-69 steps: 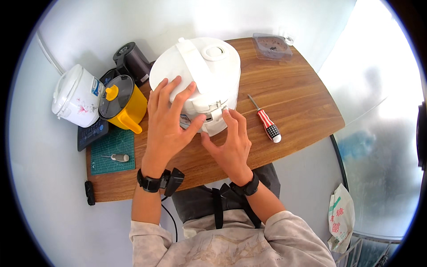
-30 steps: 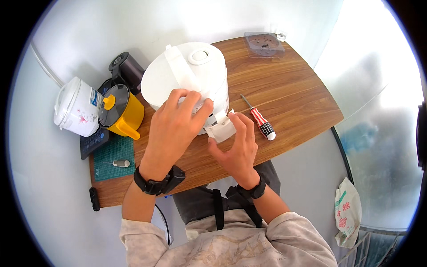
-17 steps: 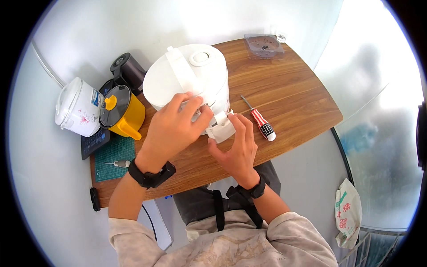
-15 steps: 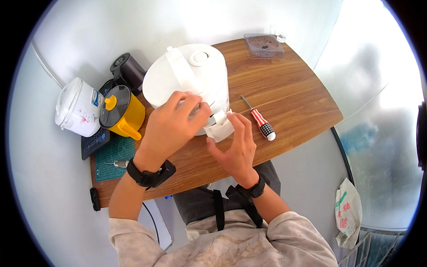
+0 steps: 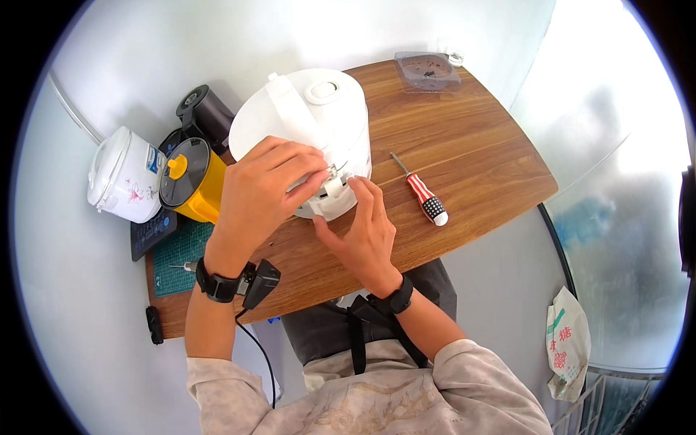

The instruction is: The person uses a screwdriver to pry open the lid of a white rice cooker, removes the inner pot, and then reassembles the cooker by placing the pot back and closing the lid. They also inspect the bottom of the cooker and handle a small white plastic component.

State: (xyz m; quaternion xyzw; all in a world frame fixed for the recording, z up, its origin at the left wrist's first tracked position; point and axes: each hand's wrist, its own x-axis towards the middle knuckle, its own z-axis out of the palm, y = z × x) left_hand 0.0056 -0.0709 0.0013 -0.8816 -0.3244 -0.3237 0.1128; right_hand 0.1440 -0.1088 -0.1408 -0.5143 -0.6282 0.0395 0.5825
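Observation:
A round white rice cooker (image 5: 348, 123) with a lid handle and a round vent stands on the wooden table. At its near side is a white plastic piece (image 5: 332, 208) with a dark gap in it; I cannot tell whether it is joined to the body. My right hand (image 5: 366, 235) grips this piece, thumb at its lower left and fingertips on its upper right. My left hand (image 5: 268, 181) is closed in a pinch just above the gap, at a small shiny part (image 5: 333, 171). The fingers partly hide that part. A screwdriver (image 5: 420, 192) with a striped and dotted handle lies to the right.
To the left stand a yellow pot (image 5: 197, 177) with a dark lid, a small white cooker (image 5: 127, 174) and a dark kettle (image 5: 206, 116). A thin tool (image 5: 190, 266) lies on a green cutting mat (image 5: 170, 250). A clear plastic tray (image 5: 429, 74) holds small dark bits at the far edge.
Both hands have shifted left, and the white piece has moved left with the right hand, against the cooker's near side. The left wrist has turned, and a small shiny part now shows at its fingertips.

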